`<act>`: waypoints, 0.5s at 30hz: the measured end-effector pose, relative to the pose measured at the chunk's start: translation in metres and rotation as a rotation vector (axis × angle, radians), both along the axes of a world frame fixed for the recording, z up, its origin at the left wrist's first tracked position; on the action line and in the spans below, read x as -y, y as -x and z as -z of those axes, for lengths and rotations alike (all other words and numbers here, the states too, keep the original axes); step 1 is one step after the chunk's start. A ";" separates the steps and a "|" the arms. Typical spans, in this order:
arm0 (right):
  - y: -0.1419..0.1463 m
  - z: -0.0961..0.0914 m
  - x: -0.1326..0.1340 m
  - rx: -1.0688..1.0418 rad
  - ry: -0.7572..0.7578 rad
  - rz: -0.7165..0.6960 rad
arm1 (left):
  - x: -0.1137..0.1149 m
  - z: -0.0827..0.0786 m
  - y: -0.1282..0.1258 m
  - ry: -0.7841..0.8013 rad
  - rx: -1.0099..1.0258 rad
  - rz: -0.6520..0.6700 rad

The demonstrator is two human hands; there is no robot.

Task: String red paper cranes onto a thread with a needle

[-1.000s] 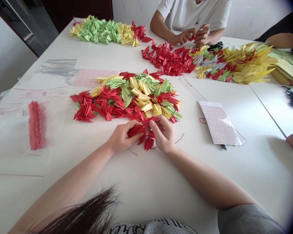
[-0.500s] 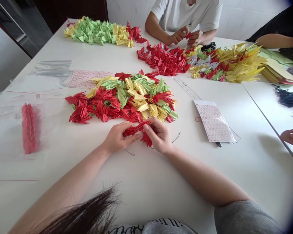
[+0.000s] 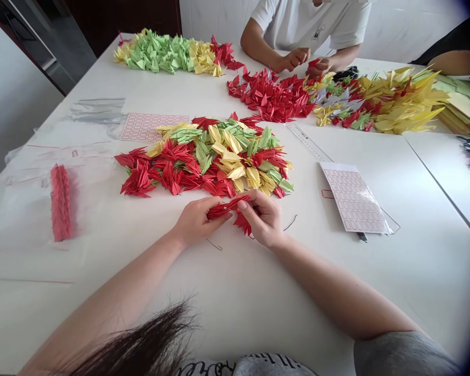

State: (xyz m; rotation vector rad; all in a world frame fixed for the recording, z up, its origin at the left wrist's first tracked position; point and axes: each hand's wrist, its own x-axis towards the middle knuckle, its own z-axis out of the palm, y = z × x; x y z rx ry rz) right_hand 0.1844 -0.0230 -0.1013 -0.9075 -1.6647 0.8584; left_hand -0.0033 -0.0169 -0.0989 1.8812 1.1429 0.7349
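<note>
My left hand (image 3: 194, 222) and my right hand (image 3: 263, 218) meet at the table's middle, both pinched on a small stack of red folded paper cranes (image 3: 225, 208). A few more red cranes (image 3: 243, 223) hang under my right palm. Just beyond my fingers lies a big pile of red, yellow and green paper cranes (image 3: 207, 156). A thin dark thread (image 3: 290, 224) curls on the table by my right hand.
A bagged row of red cranes (image 3: 60, 201) lies far left. Sticker sheets (image 3: 354, 198) (image 3: 149, 125) and a clear ruler (image 3: 307, 141) lie beside the pile. More crane heaps (image 3: 270, 94) (image 3: 168, 52) (image 3: 391, 102) sit further back. A person in a white shirt (image 3: 309, 21) handles a red crane opposite.
My hands have squeezed the loose red cranes into a tighter stack. The person opposite has lowered their hands toward the red heap.
</note>
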 end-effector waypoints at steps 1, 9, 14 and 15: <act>0.000 0.001 0.000 -0.003 -0.005 -0.002 | 0.000 0.000 0.000 -0.002 0.001 0.000; 0.002 -0.001 -0.001 -0.009 -0.027 0.000 | -0.002 0.003 0.001 -0.008 0.002 0.020; 0.003 -0.004 -0.001 0.015 0.007 0.023 | -0.001 0.002 0.000 0.005 0.012 0.027; 0.003 -0.003 -0.001 0.017 0.015 0.020 | -0.001 0.001 0.000 0.012 0.019 0.023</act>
